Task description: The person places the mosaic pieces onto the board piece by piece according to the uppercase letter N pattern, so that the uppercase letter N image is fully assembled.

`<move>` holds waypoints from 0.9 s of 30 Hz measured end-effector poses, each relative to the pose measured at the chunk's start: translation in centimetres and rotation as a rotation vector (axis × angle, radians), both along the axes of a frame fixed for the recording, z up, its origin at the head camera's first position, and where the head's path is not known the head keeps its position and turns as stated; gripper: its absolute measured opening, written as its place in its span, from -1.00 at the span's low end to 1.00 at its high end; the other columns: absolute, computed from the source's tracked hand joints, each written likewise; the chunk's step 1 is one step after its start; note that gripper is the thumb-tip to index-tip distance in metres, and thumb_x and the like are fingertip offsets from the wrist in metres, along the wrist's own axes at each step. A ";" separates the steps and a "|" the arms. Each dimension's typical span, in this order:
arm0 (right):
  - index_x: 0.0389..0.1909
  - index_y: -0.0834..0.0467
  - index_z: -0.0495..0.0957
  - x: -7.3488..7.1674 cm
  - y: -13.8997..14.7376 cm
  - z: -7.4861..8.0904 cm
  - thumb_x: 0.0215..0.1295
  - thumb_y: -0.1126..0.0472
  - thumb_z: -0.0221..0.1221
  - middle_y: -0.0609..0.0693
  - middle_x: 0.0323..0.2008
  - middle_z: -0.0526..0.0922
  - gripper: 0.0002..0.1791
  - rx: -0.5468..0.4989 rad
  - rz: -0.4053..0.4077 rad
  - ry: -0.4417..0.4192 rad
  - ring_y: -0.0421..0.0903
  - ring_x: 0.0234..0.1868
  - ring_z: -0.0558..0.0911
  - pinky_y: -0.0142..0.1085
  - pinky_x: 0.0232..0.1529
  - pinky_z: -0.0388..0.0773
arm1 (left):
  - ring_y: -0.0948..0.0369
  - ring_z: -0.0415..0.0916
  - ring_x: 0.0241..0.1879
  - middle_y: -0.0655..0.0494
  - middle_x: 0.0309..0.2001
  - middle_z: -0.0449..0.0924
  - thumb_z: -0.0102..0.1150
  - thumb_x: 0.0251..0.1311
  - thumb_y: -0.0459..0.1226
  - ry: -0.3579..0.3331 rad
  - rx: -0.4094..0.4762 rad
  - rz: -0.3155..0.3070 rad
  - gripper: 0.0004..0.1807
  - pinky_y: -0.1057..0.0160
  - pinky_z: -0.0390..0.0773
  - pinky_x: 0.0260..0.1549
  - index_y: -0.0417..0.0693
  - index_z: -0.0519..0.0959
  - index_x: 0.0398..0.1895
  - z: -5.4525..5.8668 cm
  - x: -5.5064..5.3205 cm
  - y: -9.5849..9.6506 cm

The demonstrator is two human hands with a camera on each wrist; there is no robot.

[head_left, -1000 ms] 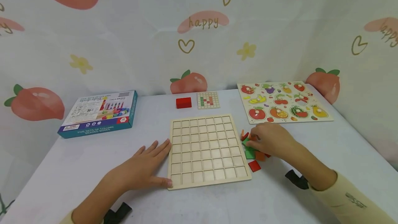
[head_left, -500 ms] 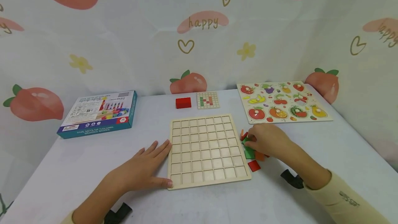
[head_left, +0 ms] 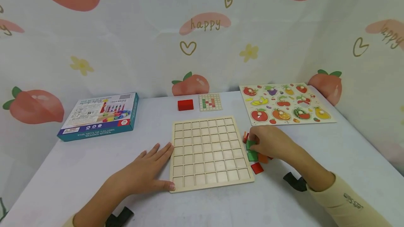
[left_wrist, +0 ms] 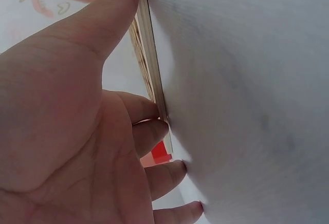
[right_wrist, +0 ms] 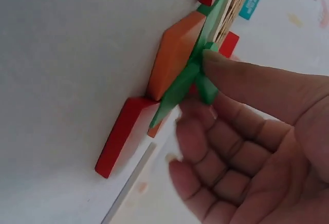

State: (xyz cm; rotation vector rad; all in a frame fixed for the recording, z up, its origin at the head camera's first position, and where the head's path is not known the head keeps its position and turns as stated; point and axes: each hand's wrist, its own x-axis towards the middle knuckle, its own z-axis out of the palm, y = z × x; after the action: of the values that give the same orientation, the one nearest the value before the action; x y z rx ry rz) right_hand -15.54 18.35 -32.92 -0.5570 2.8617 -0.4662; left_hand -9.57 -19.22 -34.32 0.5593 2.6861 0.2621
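A pale wooden grid board (head_left: 205, 148) lies on the white table. My left hand (head_left: 142, 172) rests flat at its left side, fingers straight and spread, with thumb and fingertips touching the edge. Beyond the board's right edge, my right hand (head_left: 273, 143) is over a small pile of square tiles. In the right wrist view, its thumb and index finger pinch a green tile (right_wrist: 207, 86). Close by lie an orange tile (right_wrist: 177, 54), a red tile (right_wrist: 127, 134) and more green ones; the hand partly hides the pile.
Behind the board stand a red block (head_left: 185, 105) and a small card with a coloured grid pattern (head_left: 210, 102). A fruit peg puzzle (head_left: 285, 105) lies at the back right, a blue-edged toy box (head_left: 99, 116) at the back left. A printed cloth (head_left: 132, 45) hangs behind.
Over the tile pile, my right hand has shifted slightly left, and more of the green tile at its fingertips shows. My left hand has stayed at the board's edge.
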 end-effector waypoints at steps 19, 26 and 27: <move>-0.30 0.19 0.71 -1.3 1.2 0.3 0.27 0.30 0.36 -0.02 -0.32 0.72 -0.96 -0.479 -0.101 -0.265 -0.08 -0.35 0.71 -0.28 -0.22 0.66 | -0.20 -0.18 0.54 0.05 0.59 -0.05 0.18 -0.08 0.49 0.015 0.012 -0.013 0.29 -0.39 -0.05 0.34 -0.03 0.04 0.61 -0.1 0.0 -0.3; -0.30 0.17 0.73 -2.1 0.2 0.2 0.27 0.27 0.37 -0.01 -0.36 0.71 -0.95 -0.481 -0.116 -0.305 -0.07 -0.38 0.67 -0.26 -0.29 0.61 | -0.19 -0.19 0.54 0.05 0.60 -0.06 0.16 -0.08 0.50 0.011 0.009 -0.011 0.29 -0.39 -0.05 0.34 -0.02 0.04 0.61 -0.2 0.0 -0.3; -0.29 0.17 0.72 -2.2 0.0 0.2 0.27 0.27 0.37 -0.01 -0.36 0.71 -0.95 -0.482 -0.115 -0.308 -0.07 -0.38 0.67 -0.26 -0.31 0.59 | -0.19 -0.19 0.54 0.06 0.59 -0.06 0.17 -0.09 0.50 0.009 0.010 -0.009 0.29 -0.39 -0.05 0.34 -0.01 0.04 0.61 -0.3 0.0 -0.2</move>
State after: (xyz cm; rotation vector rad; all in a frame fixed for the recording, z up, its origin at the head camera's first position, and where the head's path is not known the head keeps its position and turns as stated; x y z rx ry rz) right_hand -17.76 18.35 -32.74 -0.3488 2.4905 -1.1671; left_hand -9.56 -19.46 -34.58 0.5770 2.6917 0.2709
